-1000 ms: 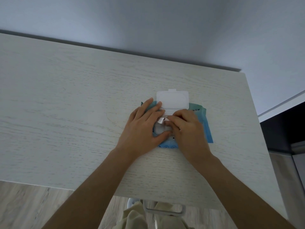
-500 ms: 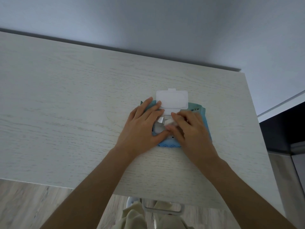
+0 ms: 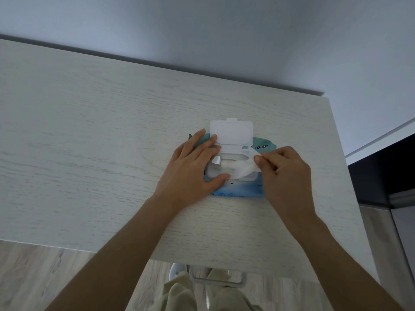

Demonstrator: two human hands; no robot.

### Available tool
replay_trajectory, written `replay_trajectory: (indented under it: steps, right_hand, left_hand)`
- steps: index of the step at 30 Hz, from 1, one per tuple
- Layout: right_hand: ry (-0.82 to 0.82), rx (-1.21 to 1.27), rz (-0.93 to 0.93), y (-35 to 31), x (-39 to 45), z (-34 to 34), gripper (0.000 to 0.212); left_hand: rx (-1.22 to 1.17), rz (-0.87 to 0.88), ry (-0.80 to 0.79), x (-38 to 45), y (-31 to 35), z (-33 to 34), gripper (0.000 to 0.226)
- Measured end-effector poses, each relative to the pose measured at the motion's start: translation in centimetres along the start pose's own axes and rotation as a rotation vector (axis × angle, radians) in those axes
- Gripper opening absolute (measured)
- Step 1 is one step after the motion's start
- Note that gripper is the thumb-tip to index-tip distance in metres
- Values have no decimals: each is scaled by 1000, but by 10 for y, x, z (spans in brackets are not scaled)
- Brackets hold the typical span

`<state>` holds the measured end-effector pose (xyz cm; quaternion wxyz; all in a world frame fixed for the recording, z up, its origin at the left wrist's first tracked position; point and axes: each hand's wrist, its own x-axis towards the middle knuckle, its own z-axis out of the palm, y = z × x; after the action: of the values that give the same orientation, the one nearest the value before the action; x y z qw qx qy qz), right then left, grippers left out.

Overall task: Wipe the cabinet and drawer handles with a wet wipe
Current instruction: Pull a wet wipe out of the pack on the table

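Note:
A blue pack of wet wipes lies on the pale wood cabinet top, its white flip lid standing open. My left hand lies flat on the pack's left half, fingers spread, pressing it down. My right hand pinches the end of a white wet wipe between thumb and fingers; the wipe stretches from the pack's opening to the right. A metal drawer handle shows below the cabinet's front edge.
The cabinet top ends at a grey wall at the back. Its right edge borders a dark unit. Wood-look floor and my light trousers appear below the front edge.
My right hand has moved right from the pack's opening, drawing a wipe partly out. The left hand has stayed pressed on the pack.

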<state>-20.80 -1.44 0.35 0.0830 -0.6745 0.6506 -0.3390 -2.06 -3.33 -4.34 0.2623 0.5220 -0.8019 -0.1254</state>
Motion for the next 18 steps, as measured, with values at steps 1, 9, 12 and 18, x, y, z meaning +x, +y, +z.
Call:
replay_trajectory:
  steps: [1, 9, 12, 18]
  right_hand:
    - [-3, 5, -6, 1, 0, 1, 16]
    - [-33, -138, -224, 0, -18, 23, 26]
    - [-66, -122, -181, 1, -18, 25, 36]
    - [-75, -135, -314, 7, -17, 19, 21]
  left_hand:
    - [-1, 1, 3, 0, 0, 0, 65]
    - [-21, 16, 6, 0, 0, 1, 64]
    - [-14, 12, 14, 0, 1, 0, 65]
    - [-21, 23, 19, -1, 2, -1, 61]
